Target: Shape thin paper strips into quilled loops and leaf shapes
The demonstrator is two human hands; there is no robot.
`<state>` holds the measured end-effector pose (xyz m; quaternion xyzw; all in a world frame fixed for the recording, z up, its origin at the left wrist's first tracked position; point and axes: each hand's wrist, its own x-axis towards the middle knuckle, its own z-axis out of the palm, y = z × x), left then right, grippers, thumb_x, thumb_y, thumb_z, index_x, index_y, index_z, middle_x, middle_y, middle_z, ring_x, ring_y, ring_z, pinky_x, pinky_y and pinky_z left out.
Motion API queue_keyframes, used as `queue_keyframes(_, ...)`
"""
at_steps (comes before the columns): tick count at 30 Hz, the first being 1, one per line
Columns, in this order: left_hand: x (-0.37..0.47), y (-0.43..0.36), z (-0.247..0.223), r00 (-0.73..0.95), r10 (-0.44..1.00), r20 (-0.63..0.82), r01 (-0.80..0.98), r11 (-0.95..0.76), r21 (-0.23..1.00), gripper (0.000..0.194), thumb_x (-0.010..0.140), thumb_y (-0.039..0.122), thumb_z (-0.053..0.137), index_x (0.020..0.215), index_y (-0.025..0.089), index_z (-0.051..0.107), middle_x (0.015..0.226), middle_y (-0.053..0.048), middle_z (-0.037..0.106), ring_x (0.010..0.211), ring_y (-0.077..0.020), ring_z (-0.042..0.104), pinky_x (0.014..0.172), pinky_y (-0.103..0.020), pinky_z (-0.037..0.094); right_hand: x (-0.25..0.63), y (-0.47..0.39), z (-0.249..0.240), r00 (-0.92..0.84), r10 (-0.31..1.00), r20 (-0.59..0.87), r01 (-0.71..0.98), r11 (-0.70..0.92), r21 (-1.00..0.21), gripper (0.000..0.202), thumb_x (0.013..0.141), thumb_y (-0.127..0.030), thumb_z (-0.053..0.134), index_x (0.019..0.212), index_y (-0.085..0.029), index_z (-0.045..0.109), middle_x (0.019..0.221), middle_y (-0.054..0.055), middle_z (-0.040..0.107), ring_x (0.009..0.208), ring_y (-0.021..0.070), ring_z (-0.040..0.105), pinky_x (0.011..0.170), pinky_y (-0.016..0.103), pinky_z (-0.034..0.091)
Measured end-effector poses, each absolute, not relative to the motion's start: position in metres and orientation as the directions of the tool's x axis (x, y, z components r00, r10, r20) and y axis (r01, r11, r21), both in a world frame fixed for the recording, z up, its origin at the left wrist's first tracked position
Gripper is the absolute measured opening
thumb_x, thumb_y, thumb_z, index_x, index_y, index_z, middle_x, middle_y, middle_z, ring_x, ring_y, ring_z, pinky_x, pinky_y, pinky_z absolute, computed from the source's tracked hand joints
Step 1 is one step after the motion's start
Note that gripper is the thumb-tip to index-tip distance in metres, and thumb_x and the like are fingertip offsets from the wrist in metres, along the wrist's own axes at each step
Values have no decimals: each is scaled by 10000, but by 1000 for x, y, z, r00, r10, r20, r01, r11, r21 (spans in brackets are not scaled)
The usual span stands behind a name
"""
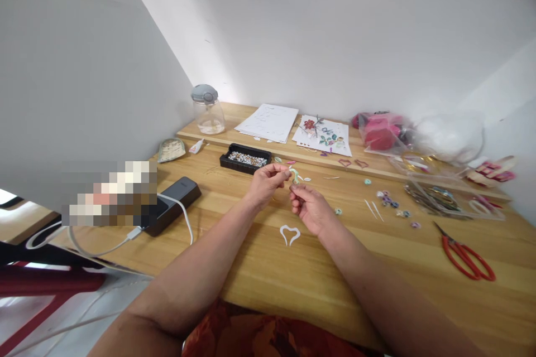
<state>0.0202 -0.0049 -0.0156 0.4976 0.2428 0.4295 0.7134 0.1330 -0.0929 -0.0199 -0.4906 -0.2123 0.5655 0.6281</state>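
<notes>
Both my hands meet above the middle of the wooden table, fingers pinched. Between them is a small pale green curved strip, its ends hidden by fingertips. My left hand pinches at its upper left, and my right hand grips its lower end. Whether thread runs from it is too fine to make out. On the tabletop below lies a white heart-shaped cutout, open at its point. Small white leaf-like pieces lie just behind the fingers.
Red-handled scissors, thread bobbins and a clear tray are at right. Behind stand a black bead box, papers and a lidded jar. A black power bank with a white cable lies left.
</notes>
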Motion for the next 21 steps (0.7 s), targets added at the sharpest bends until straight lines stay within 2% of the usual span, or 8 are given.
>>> queue_keyframes(6, 20, -6, -18, 561, 828, 21, -391, 243, 888, 270, 647, 336, 815, 756, 149, 653, 764, 1, 635, 637, -61, 529, 589, -193, 404, 130, -94, -20, 262, 927, -270, -476, -119, -871, 282, 592, -305, 829, 708, -171, 611, 590, -35, 573, 479, 55, 433, 441, 188, 333)
queue_keyframes(10, 21, -3, -19, 503, 862, 64, -351, 136, 926, 282, 653, 364, 804, 770, 147, 668, 724, 4, 630, 604, -65, 517, 577, -205, 405, 125, -95, -20, 287, 927, -242, -427, -102, -899, 271, 611, -316, 811, 696, -178, 594, 580, -31, 587, 455, 59, 435, 432, 199, 319)
queue_keyframes(17, 23, -1, -20, 399, 905, 145, -236, -51, 970, 267, 671, 361, 768, 771, 138, 660, 693, -8, 640, 611, -95, 558, 563, -217, 429, 117, -98, -21, 330, 922, -201, -360, -74, -930, 273, 633, -349, 796, 678, -179, 587, 600, -14, 609, 483, 75, 477, 469, 213, 376)
queue_keyframes(21, 23, 0, -20, 370, 912, 176, -184, -114, 976, 226, 681, 325, 746, 759, 132, 658, 690, -8, 643, 588, -88, 547, 558, -212, 426, 119, -98, -23, 374, 922, -97, -193, -25, -981, 260, 694, -389, 745, 694, -192, 574, 605, -20, 601, 469, 86, 464, 456, 227, 355)
